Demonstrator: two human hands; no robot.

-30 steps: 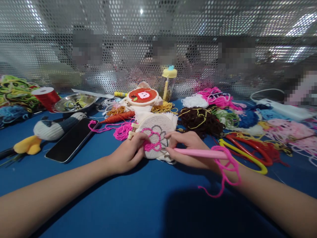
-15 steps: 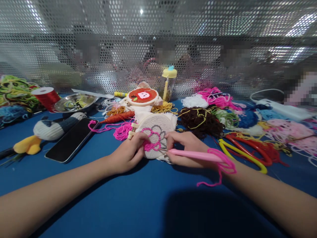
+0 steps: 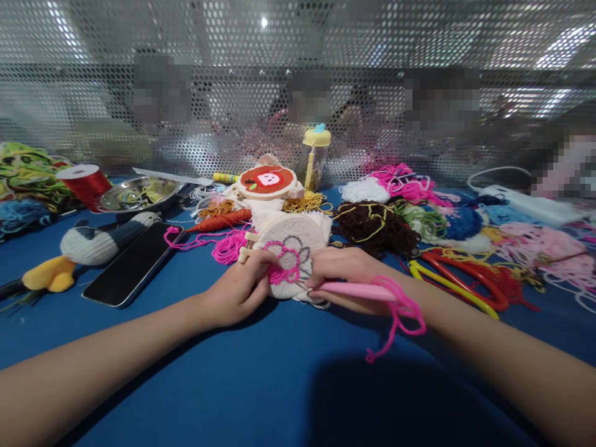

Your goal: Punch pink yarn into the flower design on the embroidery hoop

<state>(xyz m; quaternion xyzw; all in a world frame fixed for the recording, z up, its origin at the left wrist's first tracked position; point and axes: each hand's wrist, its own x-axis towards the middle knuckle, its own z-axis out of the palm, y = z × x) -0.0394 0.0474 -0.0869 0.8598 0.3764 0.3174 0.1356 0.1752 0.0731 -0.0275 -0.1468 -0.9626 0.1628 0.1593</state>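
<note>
My left hand (image 3: 244, 282) grips the lower left rim of an embroidery hoop (image 3: 298, 231), its thumb over the white cloth. Drawn on the cloth is a grey flower outline, partly worked over with loops of pink yarn (image 3: 289, 273). Closed around a pink punch needle (image 3: 358, 290), my right hand (image 3: 342, 273) is at the hoop's lower right side. The tool's metal tip meets the cloth near the pink stitches. From its back end hangs a loose length of pink yarn (image 3: 410, 310).
Behind the hoop sit a finished red embroidery (image 3: 270, 180) and a yellow-lidded cup (image 3: 316, 155). A phone (image 3: 133, 267) and a stuffed toy (image 3: 90, 245) lie left. Brown yarn (image 3: 375, 226) and red-and-yellow-handled scissors (image 3: 460, 279) lie right. A perforated metal panel (image 3: 223, 99) stands across the back.
The back end of the punch needle has swung slightly left and the trailing yarn with it. My right hand has shifted a little; my left hand keeps its grip on the hoop.
</note>
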